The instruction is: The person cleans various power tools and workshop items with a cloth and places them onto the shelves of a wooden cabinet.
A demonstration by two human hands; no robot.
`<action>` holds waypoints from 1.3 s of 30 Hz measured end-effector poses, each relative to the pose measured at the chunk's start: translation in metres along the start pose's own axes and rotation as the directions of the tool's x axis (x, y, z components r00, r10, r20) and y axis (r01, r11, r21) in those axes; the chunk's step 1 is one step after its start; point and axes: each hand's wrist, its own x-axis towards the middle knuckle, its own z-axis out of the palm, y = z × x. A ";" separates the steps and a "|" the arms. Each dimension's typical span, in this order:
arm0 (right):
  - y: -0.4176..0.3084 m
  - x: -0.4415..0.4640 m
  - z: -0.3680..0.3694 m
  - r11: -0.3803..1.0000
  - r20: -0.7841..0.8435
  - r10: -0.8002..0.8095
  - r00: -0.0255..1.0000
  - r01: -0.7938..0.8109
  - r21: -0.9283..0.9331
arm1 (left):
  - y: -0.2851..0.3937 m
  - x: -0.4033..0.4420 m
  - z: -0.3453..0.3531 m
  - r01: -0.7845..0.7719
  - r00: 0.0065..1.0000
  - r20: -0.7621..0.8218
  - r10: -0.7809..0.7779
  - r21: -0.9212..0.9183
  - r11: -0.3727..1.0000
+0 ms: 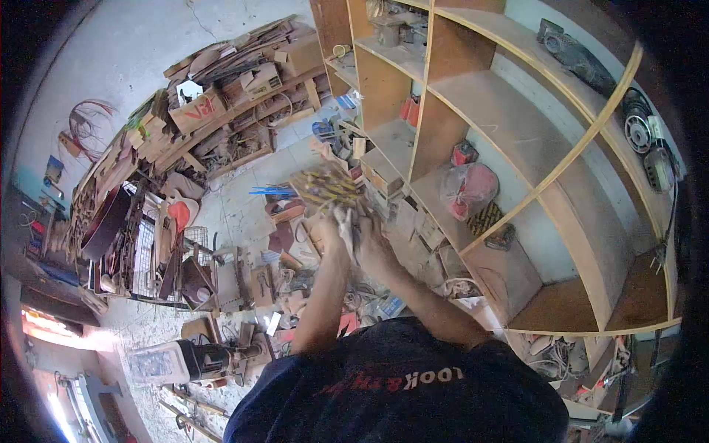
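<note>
Both arms reach forward over the cluttered floor. My left hand (pixel 325 230) is raised at the middle of the view, its fingers blurred near a greyish cloth-like item (pixel 347 227). Close beside it, my right hand (pixel 369 235) is at the same greyish item, and the fingers are too smeared to make out. Just beyond both hands is a box with yellow and black stripes (pixel 325 187), blurred; whether a hand touches it cannot be made out. Blue thin strips (pixel 272 190) lie to its left.
Tall wooden shelving (pixel 480 96) fills the right side, with a plastic-wrapped red bundle (pixel 473 186) on a lower shelf. Stacked wood and a cardboard box (pixel 198 111) stand at the upper left. A bench machine (pixel 173 362) is at the lower left.
</note>
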 end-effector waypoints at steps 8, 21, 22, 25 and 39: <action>0.047 -0.044 -0.072 0.995 0.566 0.095 0.819 -0.100 -0.022 | 0.110 -0.007 0.069 -0.235 0.959 -0.187 0.211 -0.117 0.965; -0.019 0.070 -0.051 0.975 0.010 -0.219 0.976 0.218 0.044 | 0.056 -0.068 0.121 0.215 0.970 -0.075 -0.231 -0.176 0.960; -0.009 0.082 -0.045 0.981 0.017 -0.192 0.981 0.191 0.024 | 0.051 -0.067 0.114 0.266 0.964 0.031 -0.264 -0.140 0.954; 0.049 0.105 -0.032 0.872 0.022 0.165 0.986 -0.156 0.464 | 0.060 -0.074 0.106 0.272 0.958 -0.065 -0.279 -0.098 0.957; 0.098 0.088 -0.028 0.968 0.290 -0.186 0.939 0.124 0.220 | 0.046 -0.098 0.049 0.301 0.948 -0.197 -0.251 0.296 0.907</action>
